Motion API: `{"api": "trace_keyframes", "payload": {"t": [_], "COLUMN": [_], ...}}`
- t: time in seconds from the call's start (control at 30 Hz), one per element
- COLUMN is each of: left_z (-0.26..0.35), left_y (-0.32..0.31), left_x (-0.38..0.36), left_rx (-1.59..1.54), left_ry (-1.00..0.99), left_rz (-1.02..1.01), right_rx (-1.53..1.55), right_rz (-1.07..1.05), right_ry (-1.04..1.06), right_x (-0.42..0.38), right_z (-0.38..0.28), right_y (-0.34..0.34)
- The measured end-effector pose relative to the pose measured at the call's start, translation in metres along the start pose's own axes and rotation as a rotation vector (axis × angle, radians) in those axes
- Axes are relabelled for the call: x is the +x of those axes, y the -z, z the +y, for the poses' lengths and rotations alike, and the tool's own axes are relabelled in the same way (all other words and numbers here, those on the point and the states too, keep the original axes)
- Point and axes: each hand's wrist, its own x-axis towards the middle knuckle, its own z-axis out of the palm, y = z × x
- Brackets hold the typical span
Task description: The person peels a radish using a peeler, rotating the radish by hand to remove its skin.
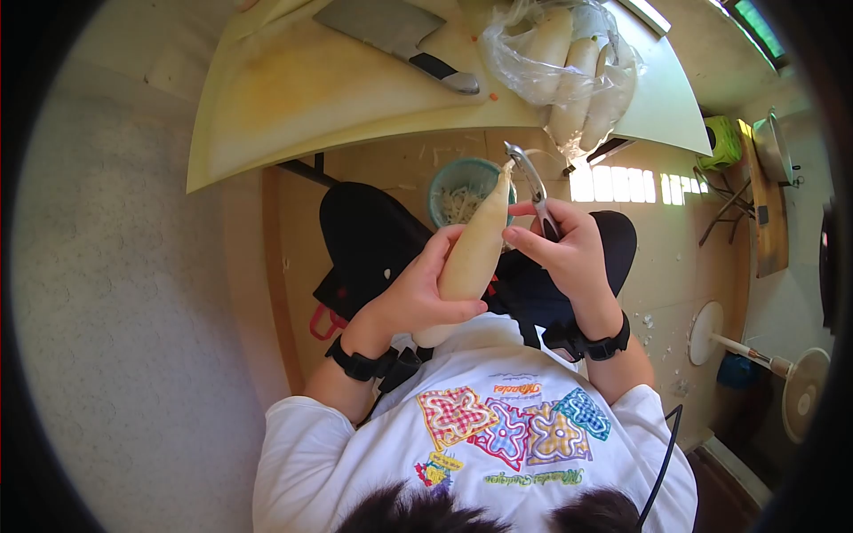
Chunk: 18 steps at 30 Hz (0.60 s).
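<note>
A long white radish (475, 244) slants upward above my lap, its narrow tip pointing away from me. My left hand (425, 282) wraps round its thick lower end. In my right hand (569, 249) is a metal peeler (531, 178) with a dark handle, its head close to the radish's tip; whether the blade touches cannot be made out. Beyond the radish, on the floor, a teal basin (435, 191) holds pale peelings. Another pale rounded piece (434, 335) shows under my left wrist, mostly hidden.
On the table (267, 133) ahead lie a cleaver (391, 35) with a black handle and a clear plastic bag (506, 44) of several radishes near the edge. A white fan (804, 391) and a wooden stand (769, 204) are to the right. A wall (142, 266) rises at left.
</note>
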Motion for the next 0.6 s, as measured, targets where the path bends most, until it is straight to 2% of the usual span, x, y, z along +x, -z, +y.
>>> {"api": "trace_keyframes", "payload": {"t": [0.17, 0.23, 0.3, 0.4, 0.6], "left_z": [0.001, 0.002, 0.001, -0.002, -0.009], "left_y": [-0.001, 0.002, 0.002, 0.001, 0.008], "left_x": [-0.002, -0.003, -0.003, -0.001, 0.0], "left_rx": [0.046, 0.003, -0.048, -0.118, -0.192], "left_ry": [-0.039, -0.019, -0.013, -0.013, -0.032], "left_rz": [-0.02, -0.086, -0.095, -0.1, -0.063], "right_rx": [0.129, 0.195, 0.357, 0.43, 0.365], "right_rz": [-0.025, -0.043, -0.059, -0.051, 0.066], "right_ry": [-0.017, -0.029, -0.117, -0.121, -0.044], "right_x": [0.001, 0.0, -0.002, -0.003, -0.006], "right_z": [0.002, 0.001, 0.002, 0.007, 0.008], "right_y": [-0.008, -0.006, -0.003, -0.002, -0.001]}}
